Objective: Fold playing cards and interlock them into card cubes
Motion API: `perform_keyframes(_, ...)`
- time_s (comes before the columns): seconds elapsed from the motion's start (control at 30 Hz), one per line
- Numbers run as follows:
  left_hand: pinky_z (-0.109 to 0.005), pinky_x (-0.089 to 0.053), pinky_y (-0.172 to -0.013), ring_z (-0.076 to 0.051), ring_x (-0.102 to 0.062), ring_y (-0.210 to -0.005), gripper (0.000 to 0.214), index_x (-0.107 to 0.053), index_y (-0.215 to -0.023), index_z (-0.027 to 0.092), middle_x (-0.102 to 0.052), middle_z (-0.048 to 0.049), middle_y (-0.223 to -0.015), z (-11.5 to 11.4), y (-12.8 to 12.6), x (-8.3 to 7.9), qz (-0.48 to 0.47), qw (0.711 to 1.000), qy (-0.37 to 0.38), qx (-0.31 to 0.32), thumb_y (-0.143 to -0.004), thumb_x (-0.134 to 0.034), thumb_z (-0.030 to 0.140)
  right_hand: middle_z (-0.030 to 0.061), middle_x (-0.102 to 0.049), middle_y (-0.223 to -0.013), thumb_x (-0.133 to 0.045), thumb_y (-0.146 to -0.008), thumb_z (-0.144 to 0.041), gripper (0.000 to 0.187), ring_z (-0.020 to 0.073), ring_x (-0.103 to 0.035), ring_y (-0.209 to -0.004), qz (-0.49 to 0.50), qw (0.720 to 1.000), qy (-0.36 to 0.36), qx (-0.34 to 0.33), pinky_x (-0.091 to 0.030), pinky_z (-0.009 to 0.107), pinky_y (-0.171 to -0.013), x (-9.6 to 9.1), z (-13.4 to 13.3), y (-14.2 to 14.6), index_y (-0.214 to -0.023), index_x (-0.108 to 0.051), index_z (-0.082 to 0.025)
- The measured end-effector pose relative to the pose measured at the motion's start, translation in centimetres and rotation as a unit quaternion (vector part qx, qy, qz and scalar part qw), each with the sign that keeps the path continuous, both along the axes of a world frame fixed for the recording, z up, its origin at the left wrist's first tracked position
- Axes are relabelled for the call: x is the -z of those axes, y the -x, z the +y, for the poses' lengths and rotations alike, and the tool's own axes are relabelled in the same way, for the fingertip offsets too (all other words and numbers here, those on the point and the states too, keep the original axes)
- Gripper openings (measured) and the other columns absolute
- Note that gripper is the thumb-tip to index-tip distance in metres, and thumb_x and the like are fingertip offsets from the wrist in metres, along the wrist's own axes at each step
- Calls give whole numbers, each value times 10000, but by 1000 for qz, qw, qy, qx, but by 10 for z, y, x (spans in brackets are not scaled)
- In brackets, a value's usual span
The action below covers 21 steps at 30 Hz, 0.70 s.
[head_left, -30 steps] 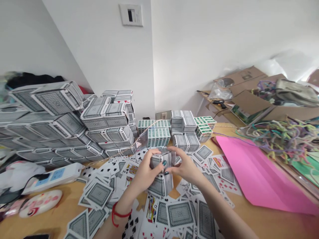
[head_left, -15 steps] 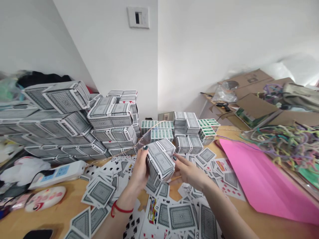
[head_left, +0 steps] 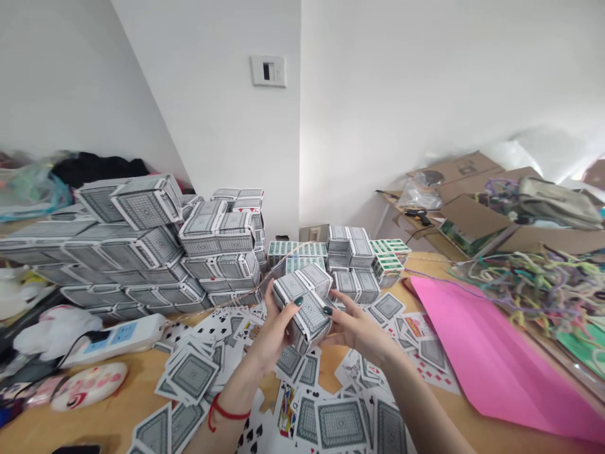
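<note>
Both hands hold a box folded from playing cards (head_left: 305, 301), grey-green patterned backs outward, lifted a little above the wooden table (head_left: 118, 416). My left hand (head_left: 274, 328) grips its left side with the thumb across the front. My right hand (head_left: 359, 328) presses against its right side with a finger on the front. Loose playing cards (head_left: 340, 410) lie scattered under and around my hands, some face up, some face down.
A big stack of finished card boxes (head_left: 155, 252) fills the back left, with more boxes and green card packs (head_left: 350, 252) behind my hands. A pink sheet (head_left: 482, 340) lies at right, beyond it coloured string (head_left: 534, 277) and cardboard boxes (head_left: 477, 214). A white power strip (head_left: 113, 334) sits at left.
The card box has been turned and tipped in my hands, now lying more sideways and held slightly higher. The view has tilted down a little.
</note>
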<state>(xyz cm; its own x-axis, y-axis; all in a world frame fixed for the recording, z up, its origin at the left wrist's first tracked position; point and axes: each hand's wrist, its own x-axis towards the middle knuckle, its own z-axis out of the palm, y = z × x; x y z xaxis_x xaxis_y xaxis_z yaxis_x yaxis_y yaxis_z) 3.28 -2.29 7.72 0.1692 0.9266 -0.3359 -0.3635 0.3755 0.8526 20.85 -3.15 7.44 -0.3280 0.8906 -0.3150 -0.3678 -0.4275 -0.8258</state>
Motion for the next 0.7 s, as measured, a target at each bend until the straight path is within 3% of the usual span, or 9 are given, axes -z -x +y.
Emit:
perform_keyframes(0.1,-305,-523,-541,-210,-623,-861,760,-96,-1286,472,-435,-42,-1316,-3,3,-6,37,998,23,41,-730,-601,361,12,-632,-767,-662,-732,-331,860,174,-644,-663,-11,1000,5,-3,-544,394,-701,-3,-3,-1,-1383,-117,-195)
perform_keyframes(0.2,-297,-522,-517,-207,-632,-816,741,-148,-1280,413,-494,-66,-1249,-6,3,-8,60,998,8,20,-711,-619,352,24,-638,-813,-693,-708,-317,890,186,-647,-723,-21,1000,2,-7,-537,409,-722,-2,-9,3,-1390,-128,-231)
perform_keyframes(0.3,-298,-528,-578,-198,-628,-821,767,-169,-1275,349,-533,-86,-1192,-10,-1,-6,68,998,-12,-14,-678,-651,322,15,-626,-828,-710,-690,-306,801,186,-636,-745,-12,1000,9,7,-535,413,-713,4,-16,10,-1350,-258,-266)
perform_keyframes(0.43,-321,-507,-745,-196,-611,-909,802,-177,-1274,300,-556,-91,-1158,-12,-7,0,84,994,-41,-55,-648,-676,248,34,-628,-879,-736,-645,-288,551,179,-619,-779,33,999,-5,43,-513,347,-725,14,-22,18,-1151,-529,-220)
perform_keyframes(0.6,-326,-488,-793,-203,-594,-970,795,-211,-1264,285,-537,-104,-1199,-15,-11,10,77,992,-54,-82,-633,-688,206,53,-644,-928,-745,-640,-291,500,189,-613,-821,10,996,-49,72,-481,358,-790,21,-27,19,-1103,-572,-210)
perform_keyframes(0.7,-330,-491,-786,-188,-607,-934,729,-253,-1217,281,-562,-87,-1165,-16,-12,15,59,990,-67,-108,-637,-692,225,60,-622,-1054,-708,-688,-324,482,207,-590,-922,-19,988,-122,89,-454,376,-851,23,-32,20,-1135,-553,-234)
